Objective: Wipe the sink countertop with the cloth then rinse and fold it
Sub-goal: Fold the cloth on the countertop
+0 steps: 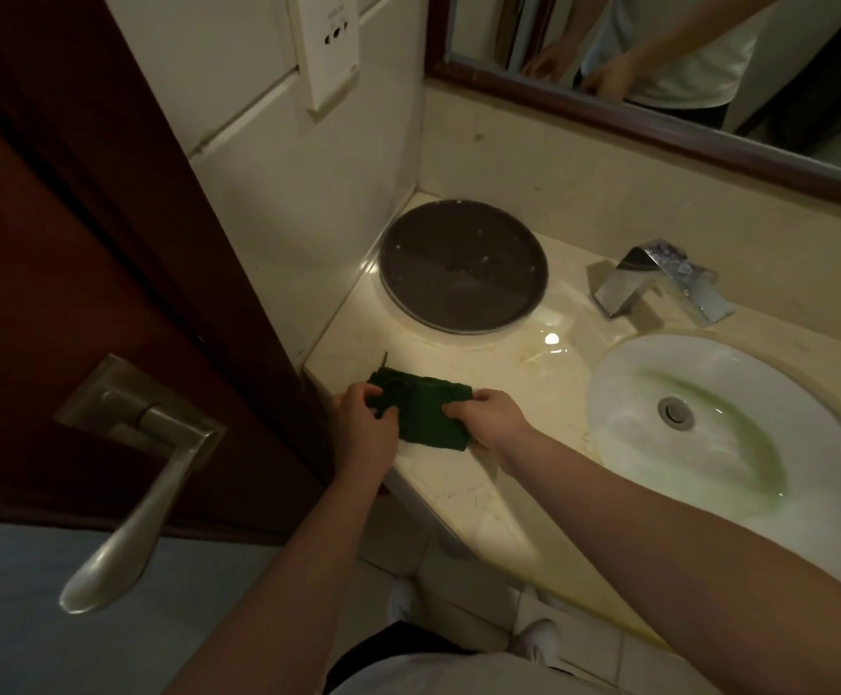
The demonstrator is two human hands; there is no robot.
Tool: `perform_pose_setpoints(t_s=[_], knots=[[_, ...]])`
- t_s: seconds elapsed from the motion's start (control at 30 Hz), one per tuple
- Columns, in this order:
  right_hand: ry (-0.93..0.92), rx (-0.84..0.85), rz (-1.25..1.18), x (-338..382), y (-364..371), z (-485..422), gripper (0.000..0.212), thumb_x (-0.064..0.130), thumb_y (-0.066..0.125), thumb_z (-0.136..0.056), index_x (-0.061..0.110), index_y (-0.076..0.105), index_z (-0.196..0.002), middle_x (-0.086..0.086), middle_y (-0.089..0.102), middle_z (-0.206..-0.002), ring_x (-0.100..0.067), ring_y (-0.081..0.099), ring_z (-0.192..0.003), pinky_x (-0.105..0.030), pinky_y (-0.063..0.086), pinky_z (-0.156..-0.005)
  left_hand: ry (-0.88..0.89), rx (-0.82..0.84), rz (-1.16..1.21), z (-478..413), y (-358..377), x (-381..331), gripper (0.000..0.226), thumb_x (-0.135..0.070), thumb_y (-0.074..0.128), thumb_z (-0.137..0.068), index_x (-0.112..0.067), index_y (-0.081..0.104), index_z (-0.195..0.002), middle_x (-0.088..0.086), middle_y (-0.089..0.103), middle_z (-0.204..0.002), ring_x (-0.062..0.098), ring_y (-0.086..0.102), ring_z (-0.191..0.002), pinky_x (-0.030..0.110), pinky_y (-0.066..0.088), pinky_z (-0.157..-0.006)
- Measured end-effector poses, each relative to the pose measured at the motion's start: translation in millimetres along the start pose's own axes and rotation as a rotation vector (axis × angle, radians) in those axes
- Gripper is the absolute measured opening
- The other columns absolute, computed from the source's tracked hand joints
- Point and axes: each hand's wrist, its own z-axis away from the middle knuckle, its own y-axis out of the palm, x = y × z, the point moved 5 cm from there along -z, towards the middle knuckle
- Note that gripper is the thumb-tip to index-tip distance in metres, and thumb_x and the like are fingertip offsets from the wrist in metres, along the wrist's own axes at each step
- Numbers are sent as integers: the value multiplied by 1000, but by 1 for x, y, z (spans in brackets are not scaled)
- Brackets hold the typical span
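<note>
A dark green cloth lies folded into a small rectangle on the cream marble countertop, near its front left corner. My left hand grips the cloth's left edge with fingers curled over it. My right hand pinches its right edge. The white oval sink is set into the counter to the right, and the chrome faucet stands behind it.
A round dark tray sits at the back left of the counter. A brown door with a metal lever handle stands close on the left. A framed mirror hangs above the backsplash. Tiled floor lies below the counter edge.
</note>
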Motion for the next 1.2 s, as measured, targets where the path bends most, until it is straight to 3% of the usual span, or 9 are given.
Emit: perform_pose_setpoints(t_s=[0.2, 0.3, 0.4, 0.47, 0.57, 0.63, 0.77, 0.97, 1.2], knots=[[-210, -34, 3, 41, -19, 14, 16, 17, 67, -81, 14, 55, -92, -9, 66, -92, -19, 63, -81, -36, 55, -77, -195, 25, 234, -5, 1, 0, 47, -21, 63, -91, -15, 45, -133, 6, 46, -132, 19, 51, -108, 29, 46, -82], [-318, 23, 30, 72, -37, 24, 20, 12, 66, -81, 11, 56, -98, -13, 68, -91, -23, 66, -80, -38, 56, -75, -386, 250, 582, -3, 23, -13, 57, -45, 62, -89, -19, 45, -136, 6, 56, -132, 23, 60, -111, 38, 50, -93], [-388, 133, 25, 100, -57, 32, 18, 7, 63, -84, 10, 57, -100, -12, 66, -91, -23, 65, -81, -40, 56, -79, -588, 624, 969, 8, 54, -37, 57, -59, 42, -94, -21, 47, -136, 9, 57, -135, 31, 52, -126, 47, 36, -108], [-399, 168, -13, 111, -73, 27, 15, 7, 63, -83, 13, 57, -95, -14, 65, -92, -26, 64, -83, -44, 54, -83, -630, 702, 1171, 8, 64, -55, 55, -55, 38, -96, -20, 51, -136, 10, 61, -131, 30, 57, -119, 45, 43, -99], [-383, 111, -20, 116, -98, 4, 15, 12, 65, -79, 17, 59, -92, -12, 67, -90, -28, 65, -83, -47, 54, -85, -592, 557, 1322, -6, 73, -75, 37, -27, 50, -96, -12, 57, -130, 12, 65, -124, 26, 67, -98, 33, 57, -70], [-343, 13, 17, 117, -115, -19, 16, 13, 66, -83, 16, 58, -95, -10, 66, -90, -25, 65, -82, -44, 55, -84, -479, 369, 1177, -30, 73, -79, 31, -12, 57, -93, -11, 60, -125, 13, 67, -120, 27, 68, -97, 34, 60, -67], [-274, -143, 9, 117, -130, -71, 17, 15, 72, -79, 17, 56, -85, -8, 67, -87, -27, 67, -87, -44, 57, -84, -220, 152, 688, -72, 73, -106, 42, -13, 64, -90, -17, 53, -130, 5, 61, -122, 26, 62, -108, 46, 54, -93], [-322, -219, 179, 115, -125, -136, 17, 16, 71, -78, 20, 57, -86, -8, 67, -91, -28, 66, -91, -39, 54, -86, -182, 145, 363, -120, 88, -126, 48, -12, 59, -93, -18, 43, -138, 11, 50, -135, 29, 55, -114, 44, 53, -95], [-529, -236, 554, 117, -120, -136, 35, 11, 60, -82, 15, 60, -117, -9, 63, -111, -29, 61, -101, -31, 47, -84, 216, 37, -284, -110, 86, -135, 56, -16, 55, -91, -12, 37, -144, 13, 36, -145, 30, 39, -132, 39, 36, -108]])
